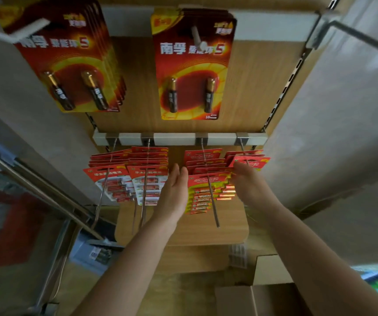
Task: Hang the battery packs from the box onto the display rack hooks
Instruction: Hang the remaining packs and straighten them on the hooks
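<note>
Cardboard box sits bottom right, flaps open; contents not visible. Both bare forearms reach up to the lower hook row. Left hand is flat, fingers straight and together, holding nothing, in the gap between the second stack and the yellow-backed pack at the front of the third hook. Right hand is just right of that pack, fingertips up at the front red pack on the rightmost hook. Can't tell if it's pinching the card or only touching it. Leftmost stack hangs on the first hook. All four hooks come off the white rail. Above, against the wooden back panel, two stacks of large red two-cell packs hang on white pegs.
</note>
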Action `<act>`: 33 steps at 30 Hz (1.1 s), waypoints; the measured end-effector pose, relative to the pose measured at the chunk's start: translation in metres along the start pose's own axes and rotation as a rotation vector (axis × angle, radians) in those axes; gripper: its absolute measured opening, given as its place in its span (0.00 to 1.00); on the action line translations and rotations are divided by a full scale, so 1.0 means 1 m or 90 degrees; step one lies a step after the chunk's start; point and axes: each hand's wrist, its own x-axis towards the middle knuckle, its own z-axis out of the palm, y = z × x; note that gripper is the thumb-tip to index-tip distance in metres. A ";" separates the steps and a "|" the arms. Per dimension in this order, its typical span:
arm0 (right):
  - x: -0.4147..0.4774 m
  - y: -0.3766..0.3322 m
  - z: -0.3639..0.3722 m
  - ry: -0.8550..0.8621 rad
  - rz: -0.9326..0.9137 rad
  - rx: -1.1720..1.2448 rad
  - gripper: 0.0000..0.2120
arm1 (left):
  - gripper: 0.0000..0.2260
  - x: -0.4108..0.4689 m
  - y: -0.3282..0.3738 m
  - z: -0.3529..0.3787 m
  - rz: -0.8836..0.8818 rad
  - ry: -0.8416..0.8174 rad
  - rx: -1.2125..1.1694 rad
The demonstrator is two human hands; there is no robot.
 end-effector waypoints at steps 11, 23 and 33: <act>0.002 -0.002 0.015 -0.002 0.016 0.144 0.14 | 0.23 0.001 0.003 0.025 0.031 0.027 -0.087; -0.011 0.020 -0.041 0.073 -0.062 0.093 0.19 | 0.18 -0.009 0.010 0.031 0.200 0.165 -0.035; 0.029 0.044 -0.080 0.028 0.118 0.209 0.18 | 0.20 0.015 0.048 0.077 0.149 0.025 0.169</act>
